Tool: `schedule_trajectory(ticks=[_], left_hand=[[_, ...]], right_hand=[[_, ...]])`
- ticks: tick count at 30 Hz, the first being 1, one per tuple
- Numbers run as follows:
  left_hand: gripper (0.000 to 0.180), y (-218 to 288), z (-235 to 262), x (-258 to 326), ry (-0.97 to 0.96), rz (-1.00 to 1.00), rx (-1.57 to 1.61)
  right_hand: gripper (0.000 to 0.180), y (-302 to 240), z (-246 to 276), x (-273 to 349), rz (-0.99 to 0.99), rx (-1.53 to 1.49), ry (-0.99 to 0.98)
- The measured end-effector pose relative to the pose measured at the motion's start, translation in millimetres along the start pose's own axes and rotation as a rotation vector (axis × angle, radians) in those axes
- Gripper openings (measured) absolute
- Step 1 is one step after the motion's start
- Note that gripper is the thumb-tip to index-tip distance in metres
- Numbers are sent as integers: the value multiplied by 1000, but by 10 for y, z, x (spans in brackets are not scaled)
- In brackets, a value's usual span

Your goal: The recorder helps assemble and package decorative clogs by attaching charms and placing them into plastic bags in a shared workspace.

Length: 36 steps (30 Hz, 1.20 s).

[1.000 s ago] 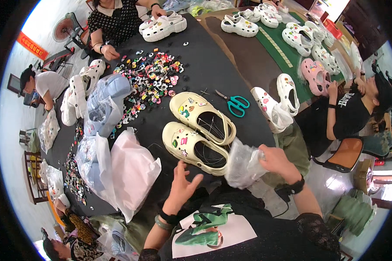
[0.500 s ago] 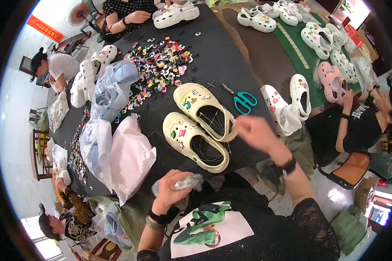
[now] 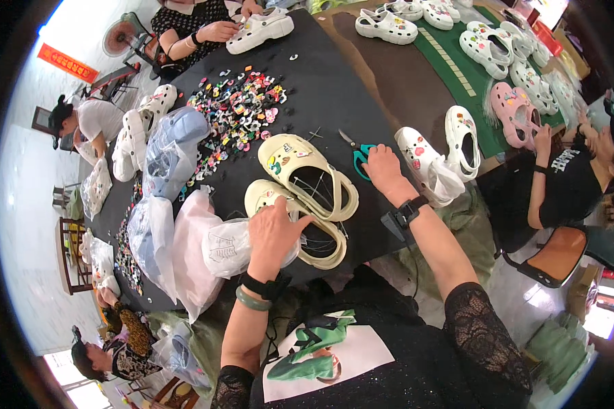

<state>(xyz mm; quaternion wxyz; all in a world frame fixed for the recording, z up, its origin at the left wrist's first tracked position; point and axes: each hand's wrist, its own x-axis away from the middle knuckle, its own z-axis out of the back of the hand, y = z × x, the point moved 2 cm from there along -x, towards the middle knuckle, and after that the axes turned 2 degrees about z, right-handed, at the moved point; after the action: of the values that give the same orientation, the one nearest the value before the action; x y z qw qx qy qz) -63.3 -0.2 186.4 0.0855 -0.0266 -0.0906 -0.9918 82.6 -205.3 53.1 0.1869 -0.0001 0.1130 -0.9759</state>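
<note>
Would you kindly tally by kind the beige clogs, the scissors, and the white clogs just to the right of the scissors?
Beige clogs: 2
Scissors: 1
White clogs: 2
Total: 5

The person wore a black top (image 3: 402, 361) flecked with tiny bright specks, its right sleeve (image 3: 486, 327) of patterned black lace at four o'clock, its left sleeve (image 3: 233, 388) at seven. A pale panel (image 3: 368, 360) with green printed shapes sat at six o'clock. Around the left wrist, at seven, went a black band (image 3: 265, 288) and a grey-green bangle (image 3: 252, 300); the right wrist, at three, had a black strap (image 3: 412, 208) with a dark box (image 3: 393, 227).
</note>
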Motion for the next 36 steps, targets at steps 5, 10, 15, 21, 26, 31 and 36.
schedule_trajectory(ticks=[5, 10, 15, 21, 26, 31, 36], left_hand=[[40, -64, -136, 77, 221, -212, 71], [46, -88, -96, 63, 213, 95, 206], [54, -201, -135, -20, 67, 136, 168], [45, -269, -93, -141, -42, 168, 399], [32, -410, -208, -181, -95, 131, 565], [19, -385, -34, -144, -169, 144, 1146], [19, -357, 180, -41, -168, 63, 1146]], right_hand=[[37, 165, 250, 152, -87, -232, -143], [41, 316, 293, 728, -190, -908, -113], [32, 91, 571, 1294, -185, -1295, -141], [44, -150, 734, 1584, -41, -1631, -205], [68, -369, 910, 1623, 26, -1707, -594], [68, -638, 986, 1573, 123, -1766, -749], [77, -949, 996, 1422, 17, -1989, -985]])
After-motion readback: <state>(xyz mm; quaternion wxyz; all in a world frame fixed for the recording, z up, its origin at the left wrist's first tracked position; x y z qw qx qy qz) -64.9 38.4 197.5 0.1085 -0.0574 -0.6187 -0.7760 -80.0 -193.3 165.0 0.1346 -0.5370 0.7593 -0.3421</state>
